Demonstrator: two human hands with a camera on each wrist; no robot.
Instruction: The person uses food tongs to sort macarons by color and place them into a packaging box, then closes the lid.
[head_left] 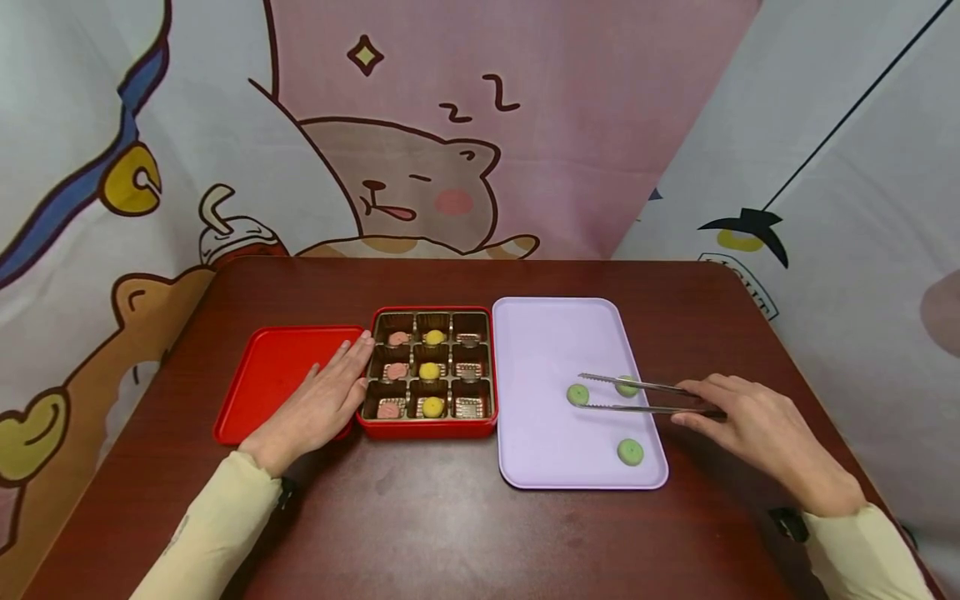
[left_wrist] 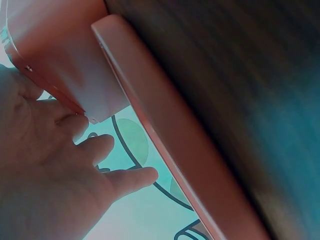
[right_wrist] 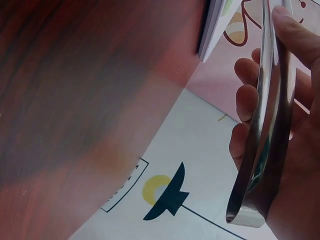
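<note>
My right hand (head_left: pixel 772 433) holds metal tongs (right_wrist: pixel 265 135) over the lavender tray (head_left: pixel 547 458). Their arms stand apart, with one green round piece (head_left: pixel 577 394) near the tips. A second green piece (head_left: pixel 627 386) lies partly behind the upper arm, and a third green piece (head_left: pixel 630 452) sits nearer the front. With fingers extended, my left hand (head_left: pixel 315 408) rests against the left side of the red box (head_left: pixel 427 429). Inside its divided insert, pink pieces (head_left: pixel 397 371) fill the left column and yellow pieces (head_left: pixel 430 371) the middle one; the right column's compartments hold none.
A red lid (head_left: pixel 277 375) lies left of the box, partly under my left hand. The box and tray stand side by side on the brown wooden table (head_left: pixel 420 517). Behind the table hangs a printed cloth (head_left: pixel 585 125) with cartoon figures.
</note>
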